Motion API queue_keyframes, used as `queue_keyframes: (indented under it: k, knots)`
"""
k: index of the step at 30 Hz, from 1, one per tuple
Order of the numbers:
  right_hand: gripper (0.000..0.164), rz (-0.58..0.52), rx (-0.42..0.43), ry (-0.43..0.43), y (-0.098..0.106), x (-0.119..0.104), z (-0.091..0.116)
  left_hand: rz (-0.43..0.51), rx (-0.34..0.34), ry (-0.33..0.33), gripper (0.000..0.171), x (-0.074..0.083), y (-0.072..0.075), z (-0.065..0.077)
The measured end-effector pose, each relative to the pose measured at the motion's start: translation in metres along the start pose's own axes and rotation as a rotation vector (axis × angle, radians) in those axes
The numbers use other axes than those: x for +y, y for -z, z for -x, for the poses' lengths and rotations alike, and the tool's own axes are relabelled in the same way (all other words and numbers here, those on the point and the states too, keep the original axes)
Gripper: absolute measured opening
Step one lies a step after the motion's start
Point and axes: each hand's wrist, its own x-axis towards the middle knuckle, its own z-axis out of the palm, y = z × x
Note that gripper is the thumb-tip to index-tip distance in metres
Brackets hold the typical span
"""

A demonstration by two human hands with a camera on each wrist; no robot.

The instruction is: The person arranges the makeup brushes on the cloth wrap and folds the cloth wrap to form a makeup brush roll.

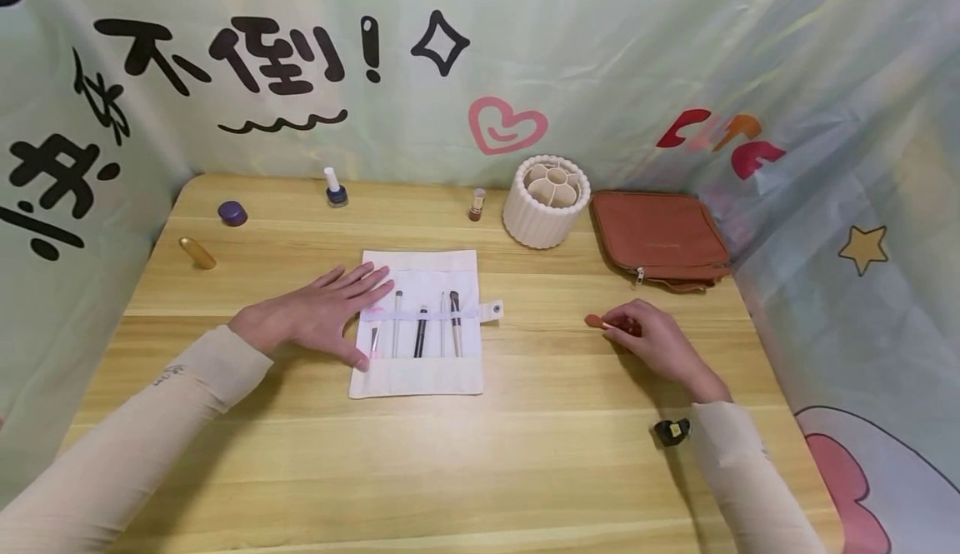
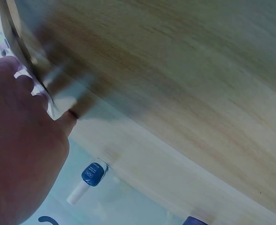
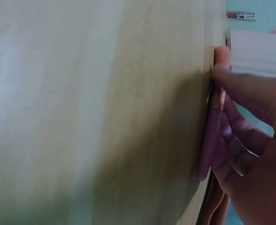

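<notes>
While the left hand lies flat with its fingers spread on the left edge of the white brush roll, the right hand rests well apart on the table, near its right side, pinching a small brush with a reddish-brown tip between thumb and fingertips. That tip pokes out to the left of the grip, low over the wood. The roll lies open at the middle of the table, with five brushes tucked under its band, their handles in the lower pocket.

The pinch looks shallow, so the small brush could slip or twist out if the hand lifts or swings quickly; the right wrist view is blurred and shows only curled fingers against the wood, so how firmly the handle sits I cannot tell. If the tip carries colour, dragging it across the table or the white cloth would leave a smear.

Only the left side of the roll is pinned. A push from the right could slide or crease the free side with its snap tab and shake the thin brushes askew under the band.

The white ribbed holder and a small lipstick tube stand behind the roll; a high, careless reach could tip the tube. The brown pouch lies just beyond the right hand, and a small black object sits by the right sleeve, where a drawn-back forearm might knock it off the table.
</notes>
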Motion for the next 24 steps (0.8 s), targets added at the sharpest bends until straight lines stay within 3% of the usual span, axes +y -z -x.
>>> queue_keyframes:
  k: [4,8,14,19,24]
  knots:
    - [0.011,0.025,0.012,0.021,-0.001,-0.004,-0.002,0.001,-0.003,0.002,0.135,0.000,-0.001,0.000]
    - [0.012,-0.018,0.040,0.045,0.000,-0.019,-0.008,-0.003,0.001,0.001,0.135,0.000,-0.001,0.000]
    - [0.025,-0.193,0.071,0.139,-0.003,-0.063,-0.030,0.003,0.000,-0.005,0.135,-0.001,-0.001,0.000]
    - [0.044,-0.355,0.018,0.241,-0.015,-0.103,-0.054,0.008,0.003,-0.011,0.135,-0.002,-0.001,0.000]
    - [0.046,-0.531,-0.024,0.275,-0.029,-0.138,-0.081,0.015,0.004,-0.009,0.135,-0.003,-0.001,0.000]
